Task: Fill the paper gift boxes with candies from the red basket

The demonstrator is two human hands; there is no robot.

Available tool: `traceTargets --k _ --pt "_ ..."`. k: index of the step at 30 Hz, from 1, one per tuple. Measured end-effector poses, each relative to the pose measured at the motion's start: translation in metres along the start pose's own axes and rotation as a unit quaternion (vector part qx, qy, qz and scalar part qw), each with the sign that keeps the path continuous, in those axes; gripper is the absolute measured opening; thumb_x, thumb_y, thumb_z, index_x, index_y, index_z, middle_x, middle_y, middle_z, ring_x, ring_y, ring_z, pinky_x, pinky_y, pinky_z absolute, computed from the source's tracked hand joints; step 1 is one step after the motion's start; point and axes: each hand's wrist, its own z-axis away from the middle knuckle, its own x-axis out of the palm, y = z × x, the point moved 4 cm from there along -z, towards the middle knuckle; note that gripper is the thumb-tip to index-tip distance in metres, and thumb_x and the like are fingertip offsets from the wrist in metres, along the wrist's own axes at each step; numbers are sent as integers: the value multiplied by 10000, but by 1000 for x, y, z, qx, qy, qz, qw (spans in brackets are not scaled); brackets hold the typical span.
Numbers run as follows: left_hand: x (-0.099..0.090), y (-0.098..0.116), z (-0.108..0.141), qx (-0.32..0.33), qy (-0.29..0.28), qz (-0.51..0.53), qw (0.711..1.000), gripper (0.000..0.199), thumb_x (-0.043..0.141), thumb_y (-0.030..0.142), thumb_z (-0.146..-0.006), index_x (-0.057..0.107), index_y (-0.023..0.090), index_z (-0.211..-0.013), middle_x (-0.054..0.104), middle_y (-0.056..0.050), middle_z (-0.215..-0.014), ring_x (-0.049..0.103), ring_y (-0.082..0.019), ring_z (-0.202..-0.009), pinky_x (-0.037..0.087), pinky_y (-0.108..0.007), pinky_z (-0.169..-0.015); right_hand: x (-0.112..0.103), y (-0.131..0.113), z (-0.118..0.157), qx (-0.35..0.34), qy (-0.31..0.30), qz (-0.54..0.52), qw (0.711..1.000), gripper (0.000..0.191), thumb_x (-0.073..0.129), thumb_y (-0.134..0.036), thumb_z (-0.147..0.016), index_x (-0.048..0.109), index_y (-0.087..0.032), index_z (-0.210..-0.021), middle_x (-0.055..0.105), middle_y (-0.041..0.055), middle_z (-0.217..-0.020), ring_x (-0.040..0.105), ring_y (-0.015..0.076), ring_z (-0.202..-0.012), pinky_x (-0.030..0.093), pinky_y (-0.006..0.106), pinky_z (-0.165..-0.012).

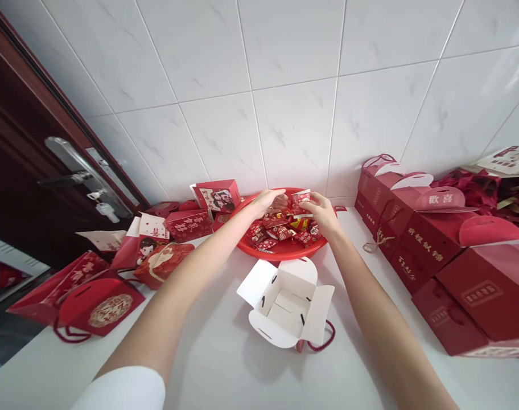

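A red round basket [280, 255] stands against the wall and holds several small red packets [283, 232]. Over its left part is my left hand [271, 202], fingers apart, with nothing visible in it. My right hand [320, 210], at the basket's right side, grips a small red patterned packet [300, 200] between thumb and fingers. In front of the basket sits an open box [285, 310], white inside, its flaps spread outward and a dark red cord handle [323, 340] at its right. No contents show inside the box.
Red gift boxes and bags [101, 302] stand at the left, near a dark door [24, 114] with a metal handle. Closed red boxes [425, 245] are stacked along the right. Dark red ribbons [468, 185] lie at the far right. A tiled wall [293, 125] rises behind.
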Motion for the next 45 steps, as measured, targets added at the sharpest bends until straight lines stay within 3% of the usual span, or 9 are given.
traceTargets --k 3,6,12,16,23,27,30,34,45 --pt "-8 -14 12 -110 -138 -167 970 235 766 382 -679 717 154 -703 742 -62 -712 696 -194 -745 520 -287 -712 -7 -2 0 22 75 0 997 218 669 -301 -575 655 -184 -758 670 0 -714 613 162 -652 484 255 -550" --pt "-6 -37 31 -209 -328 -308 868 408 781 405 -651 759 174 -986 778 -86 -853 720 -253 -840 548 -324 -741 -9 -4 0 40 97 5 994 145 633 -289 -582 635 -181 -679 632 -11 -660 561 134 -594 450 235 -506" --pt "-21 -25 13 -12 -70 -576 814 697 672 373 -753 539 214 -1418 698 -124 -1250 639 -306 -1156 496 -321 -921 -7 -3 1 47 95 10 994 155 624 -273 -585 623 -185 -713 623 -15 -653 560 139 -587 451 240 -486" --pt "-14 -28 20 -67 -133 -589 795 737 743 541 -677 641 190 -1317 614 -161 -1379 586 -371 -1234 472 -366 -999 -8 0 -1 50 86 7 995 176 632 -278 -592 617 -186 -741 633 -10 -666 584 153 -610 458 244 -485" --pt "7 -50 38 -127 -138 -584 789 1240 871 614 -430 394 264 -1519 170 -203 -1654 425 -486 -1370 413 -483 -1080 -8 3 -3 58 83 13 995 175 631 -284 -608 607 -193 -755 637 -15 -671 582 147 -602 459 243 -494" --pt "1 -55 32 -117 -139 -564 806 1127 869 586 -428 490 265 -1440 372 -167 -1581 422 -452 -1376 435 -455 -1059 -7 2 -3 58 80 10 995 177 632 -282 -602 600 -194 -752 646 -13 -680 587 149 -600 462 240 -485" --pt "-1 -55 26 -81 -135 -544 824 739 850 486 -482 681 224 -1153 684 -107 -1237 598 -366 -1186 508 -370 -935 -6 1 -2 60 82 9 995 175 632 -283 -597 603 -195 -745 646 -15 -678 589 151 -610 468 237 -486" --pt "0 -55 25 -73 -104 -532 837 253 774 309 -583 699 200 -798 734 -73 -847 697 -311 -884 527 -331 -759 -5 1 -1 62 78 11 995 177 640 -284 -597 606 -202 -750 656 -14 -688 602 161 -636 477 242 -502" --pt "-4 -31 31 35 0 -524 851 353 684 354 -751 704 214 -1074 691 -132 -1188 611 -333 -1155 473 -336 -919 -7 2 0 52 80 17 995 185 651 -296 -607 618 -202 -763 660 -7 -712 606 165 -628 479 262 -514"
